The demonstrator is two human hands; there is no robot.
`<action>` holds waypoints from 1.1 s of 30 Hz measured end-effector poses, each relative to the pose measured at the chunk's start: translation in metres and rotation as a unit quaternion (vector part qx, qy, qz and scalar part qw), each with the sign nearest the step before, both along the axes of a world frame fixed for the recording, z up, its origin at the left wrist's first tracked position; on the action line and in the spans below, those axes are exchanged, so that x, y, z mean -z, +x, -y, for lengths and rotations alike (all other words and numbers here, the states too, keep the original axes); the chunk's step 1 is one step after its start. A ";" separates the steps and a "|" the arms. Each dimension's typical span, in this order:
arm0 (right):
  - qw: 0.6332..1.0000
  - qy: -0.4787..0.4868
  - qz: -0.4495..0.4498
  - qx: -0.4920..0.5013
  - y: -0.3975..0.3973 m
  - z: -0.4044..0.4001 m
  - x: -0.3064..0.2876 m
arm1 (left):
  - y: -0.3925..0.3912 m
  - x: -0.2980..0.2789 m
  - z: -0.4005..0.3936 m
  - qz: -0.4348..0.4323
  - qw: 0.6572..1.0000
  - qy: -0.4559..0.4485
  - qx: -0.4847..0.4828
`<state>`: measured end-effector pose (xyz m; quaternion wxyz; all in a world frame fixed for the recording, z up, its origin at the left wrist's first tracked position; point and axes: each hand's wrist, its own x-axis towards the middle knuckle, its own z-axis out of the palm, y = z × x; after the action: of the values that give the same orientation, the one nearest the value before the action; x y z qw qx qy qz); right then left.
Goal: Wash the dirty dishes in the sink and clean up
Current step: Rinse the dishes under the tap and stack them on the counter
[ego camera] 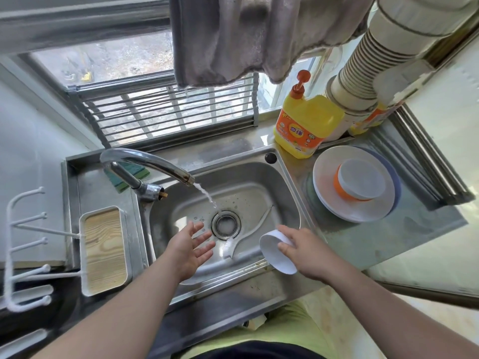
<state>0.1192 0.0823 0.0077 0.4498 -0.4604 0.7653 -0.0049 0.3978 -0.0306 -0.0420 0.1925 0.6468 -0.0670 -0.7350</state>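
Note:
My right hand (307, 251) grips a small white bowl (274, 251) by its rim, tilted on its side over the sink's right front edge. My left hand (190, 246) hovers empty over the steel sink (282, 193), fingers spread, just left of the drain (226, 225). Water runs from the tap (145, 164) down towards the drain. A white dish brush (248, 229) lies in the basin between my hands. On the counter to the right, a white and orange bowl (359, 181) sits upside down on stacked white plates (334, 203).
A yellow detergent bottle (304, 123) stands behind the sink near a corrugated pipe (363, 73). A green sponge (129, 177) lies behind the tap. A wood-bottomed tray (103, 250) and white hook rack (23, 244) sit left. A grey towel (246, 37) hangs overhead.

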 end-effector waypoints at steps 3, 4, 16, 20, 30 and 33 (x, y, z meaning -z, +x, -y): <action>1.000 0.002 -0.013 -0.027 0.014 -0.001 -0.004 | 0.000 0.000 0.000 0.003 1.000 0.000 0.003; 0.999 -0.001 -0.018 -0.034 0.016 -0.001 -0.006 | 0.001 -0.001 0.000 0.003 1.000 0.000 0.003; 0.998 -0.034 -0.048 0.027 0.009 0.006 -0.019 | 0.001 0.002 0.000 0.000 1.000 0.002 0.002; 1.000 -0.012 -0.019 -0.011 0.033 0.012 -0.013 | 0.001 0.002 0.002 0.004 1.000 -0.001 0.003; 0.993 -0.047 -0.088 -0.059 0.028 0.023 -0.019 | 0.003 0.001 0.006 0.008 1.000 -0.002 -0.007; 0.985 -0.064 0.113 0.115 0.049 0.042 -0.005 | -0.001 -0.005 0.010 0.003 1.000 -0.004 -0.009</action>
<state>0.1683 0.0399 0.0125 0.4992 -0.3936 0.7557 -0.1572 0.3966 -0.0404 -0.0370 0.2010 0.6488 -0.0648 -0.7311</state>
